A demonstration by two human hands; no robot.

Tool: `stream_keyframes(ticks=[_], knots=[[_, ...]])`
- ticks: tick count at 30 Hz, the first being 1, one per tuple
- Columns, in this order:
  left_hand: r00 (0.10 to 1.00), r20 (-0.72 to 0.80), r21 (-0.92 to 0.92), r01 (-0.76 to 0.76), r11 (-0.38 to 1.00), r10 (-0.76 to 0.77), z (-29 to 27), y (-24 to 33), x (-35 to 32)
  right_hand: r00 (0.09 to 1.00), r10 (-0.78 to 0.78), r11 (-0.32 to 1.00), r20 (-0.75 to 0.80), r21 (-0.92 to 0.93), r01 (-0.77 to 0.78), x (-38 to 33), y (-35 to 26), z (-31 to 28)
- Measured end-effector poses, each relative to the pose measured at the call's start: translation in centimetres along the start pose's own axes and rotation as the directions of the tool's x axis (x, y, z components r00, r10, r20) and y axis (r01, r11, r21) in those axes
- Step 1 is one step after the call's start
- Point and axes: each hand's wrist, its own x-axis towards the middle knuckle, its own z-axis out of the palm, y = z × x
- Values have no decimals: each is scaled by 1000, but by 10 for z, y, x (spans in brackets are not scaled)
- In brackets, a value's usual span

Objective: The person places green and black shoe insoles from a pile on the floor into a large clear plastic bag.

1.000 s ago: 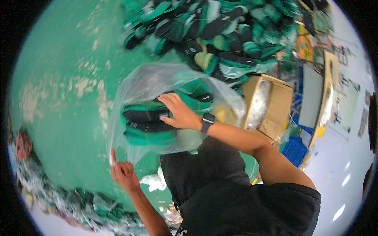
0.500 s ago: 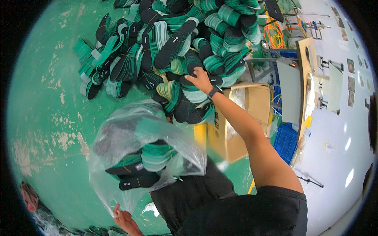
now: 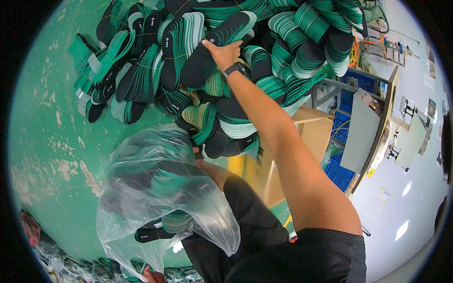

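My right hand (image 3: 224, 54) lies across a long bundle of black and green shoe insoles (image 3: 198, 63) on top of the heap, its thumb and fingers closed around the sides. Low in the view, my left hand (image 3: 155, 275) pinches the edge of a clear plastic bag (image 3: 207, 203); its fingers show only in part. Inside the bag lie several banded insole bundles (image 3: 177, 220), seen blurrily through the film. The bag rests beside my leg, its mouth toward my left hand.
A large heap of banded insole bundles (image 3: 141, 78) spreads over the green floor (image 3: 52, 141). To the right stand a cardboard box (image 3: 311, 137), a table (image 3: 365, 132) and blue crates (image 3: 340, 172). More bagged goods (image 3: 71, 262) line the lower left edge.
My right hand has moved up and left across the heap onto the long insole bundle. The left hand has shifted lower, pulling the bag's edge down with it. The view has come nearer the heap.
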Motion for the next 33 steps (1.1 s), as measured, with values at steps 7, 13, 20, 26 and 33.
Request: stream_keyframes(ticks=[7,13,20,26,33], knots=[[974,-25,-191,217,957,-225,-16,40,14,992,-124,988,-15,-94,122,-22,-44,19],[991,118,-924,130,361,-55,15,31,30,993,0,996,114,-84,10,-25,-51,17],[994,44,-990,30,136,97,11,47,35,751,-456,689,477,723,-41,-148,-89,-93],[958,-72,-996,-57,-63,279,5,50,47,231,-348,836,909,412,-364,-395,-151,-238],[889,-329,-925,-371,79,318,6,4,28,-31,-394,903,919,380,-200,-607,-85,-185]])
